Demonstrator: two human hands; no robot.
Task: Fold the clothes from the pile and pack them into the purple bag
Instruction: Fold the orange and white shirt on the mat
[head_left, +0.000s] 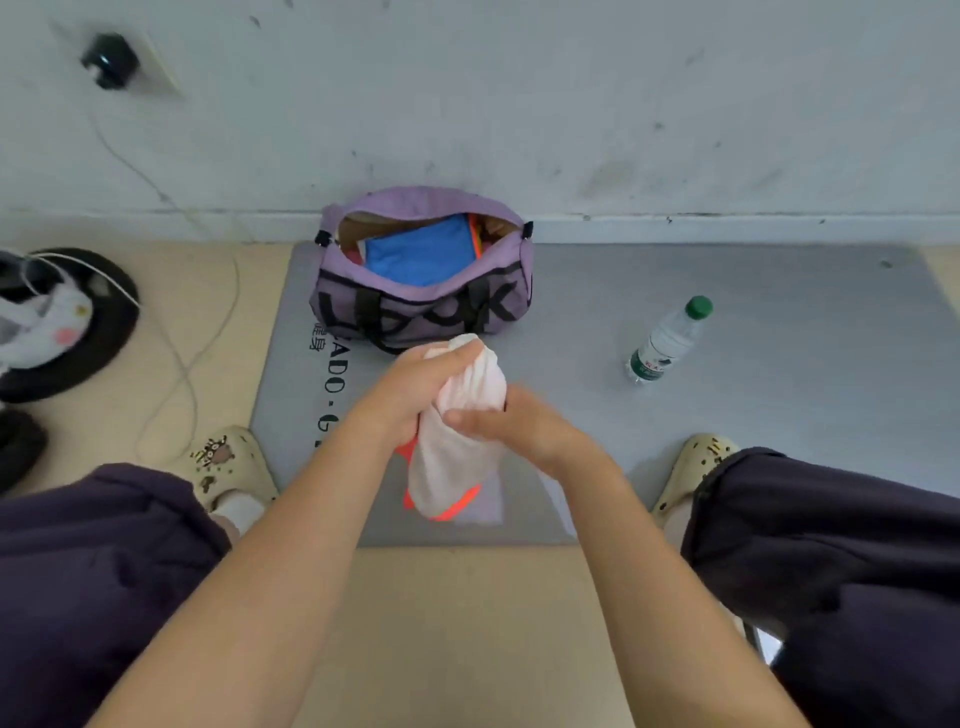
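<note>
— Hands first: what are they doing?
— Left hand (415, 384) grips the top of a bunched white garment with orange trim (457, 447); right hand (511, 423) curls round its middle, holding it above the grey mat (727, 415).
— And the purple duffel bag (421, 270)?
— Unzipped, against the wall, just beyond the hands, with a blue folded garment (415, 254) inside.
— Anything else?
— Green-capped water bottle (667, 340) stands to the right.

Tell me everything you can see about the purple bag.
The purple bag is a small duffel of soft fabric with black straps and large black letters on its side. It sits on the grey mat, close against the wall. Its top is open; a blue garment lies inside beside something orange. Neither hand touches it.
</note>
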